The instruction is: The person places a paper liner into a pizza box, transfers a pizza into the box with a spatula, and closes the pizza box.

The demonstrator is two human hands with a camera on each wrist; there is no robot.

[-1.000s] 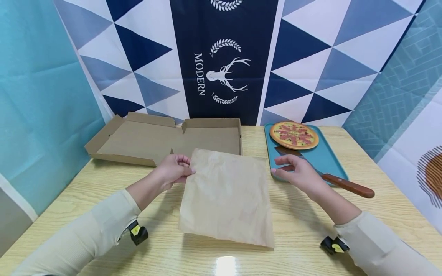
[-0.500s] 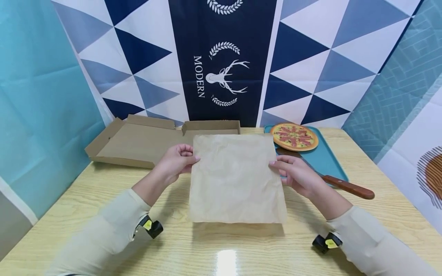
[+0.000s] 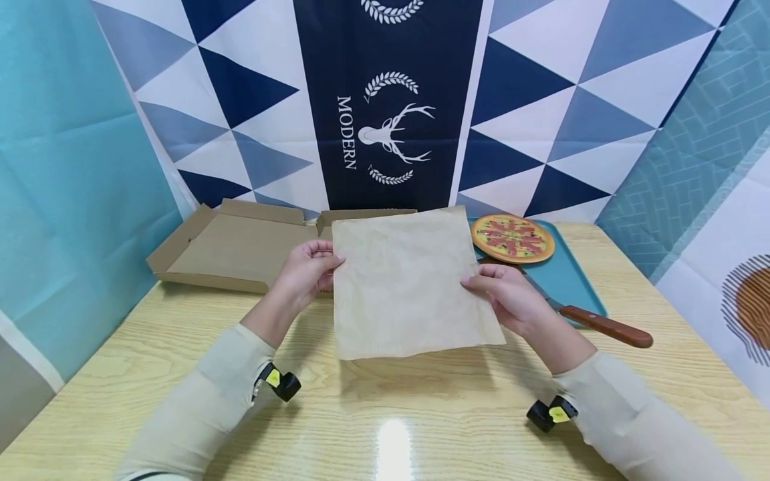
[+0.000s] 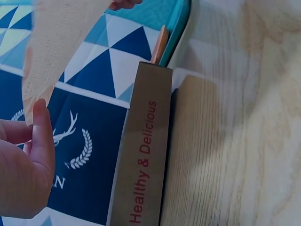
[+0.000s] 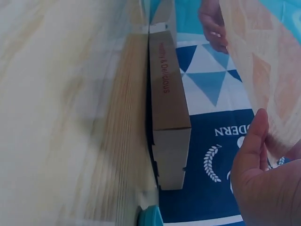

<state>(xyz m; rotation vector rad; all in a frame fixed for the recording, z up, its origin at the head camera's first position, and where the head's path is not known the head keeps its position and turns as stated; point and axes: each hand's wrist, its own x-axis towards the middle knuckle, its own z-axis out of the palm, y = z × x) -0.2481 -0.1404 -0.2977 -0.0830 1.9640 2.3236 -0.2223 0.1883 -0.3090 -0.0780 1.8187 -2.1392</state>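
A square sheet of tan parchment paper (image 3: 409, 287) is held up above the table between both hands. My left hand (image 3: 303, 272) pinches its left edge between thumb and fingers, and my right hand (image 3: 502, 294) pinches the right edge. The sheet tilts slightly, its right side higher at the top. In the left wrist view, the thumb and fingers of the left hand (image 4: 28, 160) meet at the edge of the paper (image 4: 61, 42). The right wrist view has the right hand (image 5: 268, 179) gripping the other edge of the paper (image 5: 263, 61). Behind the sheet, part of a cardboard box is hidden.
An open cardboard pizza box (image 3: 240, 244) lies at the back left; its front wall (image 4: 146, 141) reads "Healthy & Delicious". At the back right, a teal tray (image 3: 568, 267) bears a pizza (image 3: 512, 238) and a server with a wooden handle (image 3: 607, 325) jutting past the tray.
My right hand, at first apart from the paper, has taken hold of its right edge. Both hands have then raised the sheet and moved it farther from me, towards the box.
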